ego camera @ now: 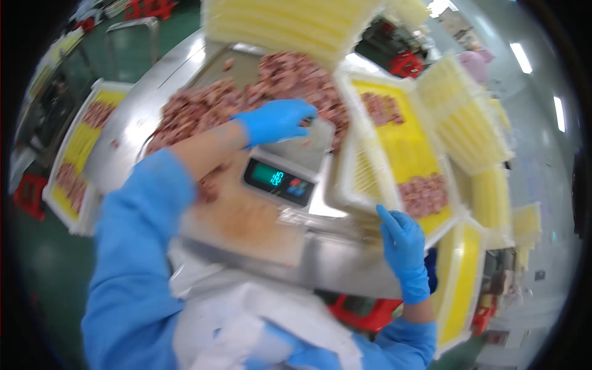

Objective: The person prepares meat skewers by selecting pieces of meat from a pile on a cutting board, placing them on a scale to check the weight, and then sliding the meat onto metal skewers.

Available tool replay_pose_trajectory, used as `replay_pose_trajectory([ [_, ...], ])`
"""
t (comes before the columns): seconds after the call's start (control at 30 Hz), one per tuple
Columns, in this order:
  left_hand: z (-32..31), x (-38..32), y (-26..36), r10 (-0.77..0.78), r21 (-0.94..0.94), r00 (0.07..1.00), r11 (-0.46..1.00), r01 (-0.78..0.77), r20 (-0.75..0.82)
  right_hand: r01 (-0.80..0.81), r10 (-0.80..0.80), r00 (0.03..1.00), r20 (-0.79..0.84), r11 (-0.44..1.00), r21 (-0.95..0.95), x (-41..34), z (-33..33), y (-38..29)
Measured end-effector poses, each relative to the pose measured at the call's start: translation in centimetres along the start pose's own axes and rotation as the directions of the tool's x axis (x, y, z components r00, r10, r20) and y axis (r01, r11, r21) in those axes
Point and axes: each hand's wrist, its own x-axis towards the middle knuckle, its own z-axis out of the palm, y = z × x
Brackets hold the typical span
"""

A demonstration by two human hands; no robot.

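My left hand (277,121), in a blue glove, is over the metal pan (303,150) of a digital scale. Between its thumb and fingers shows a small reddish-brown piece of meat (305,122), blurred. The lit scale display (273,176) faces me. Beyond and left of the scale lies a large heap of cut raw meat (203,108). My right hand (403,245), also gloved in blue, is at the near corner of a white plastic basket (365,178), index finger extended to its rim. Nothing shows in that hand.
Under the scale's near side lies a stained white cutting board (240,231) on the steel table (342,263). Right stands a yellow-lined white crate (407,152) with meat portions; another similar crate (76,152) stands left. Stacked yellow-and-white trays (286,27) rise at the far side. Red stools (365,314) are below.
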Motion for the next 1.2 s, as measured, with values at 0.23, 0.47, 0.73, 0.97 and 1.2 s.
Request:
replay_pose_trajectory([
  [0.23, -3.0, -10.7, -4.0, -0.277, -0.191, 0.960, 0.946, 0.263, -0.050, -0.328, 0.322, 0.945, 0.061, 0.926, 0.186, -10.3, 7.1, -0.5],
  [0.47, 0.7, -15.8, -2.9, -0.373, 0.281, 0.921, 0.901, 0.331, 0.112, -0.276, 0.295, 0.956, 0.009, 0.882, 0.382, -7.5, 10.2, -4.7],
  [0.73, 2.6, -16.9, -3.1, -0.123, 0.200, 0.990, 0.971, 0.133, -0.062, -0.331, 0.337, 0.940, 0.054, 0.861, 0.385, -8.2, 10.0, -4.7],
  [0.97, 0.3, -12.0, -3.8, -0.416, -0.345, 0.857, 0.887, 0.308, -0.304, -0.233, 0.250, 0.968, 0.013, 0.882, 0.410, -6.6, 10.8, -5.2],
  [1.2, -2.0, -8.7, -4.8, -0.467, -0.593, 0.868, 0.751, 0.291, -0.165, -0.245, 0.242, 0.969, 0.059, 0.879, 0.409, -6.2, 10.9, -5.1],
])
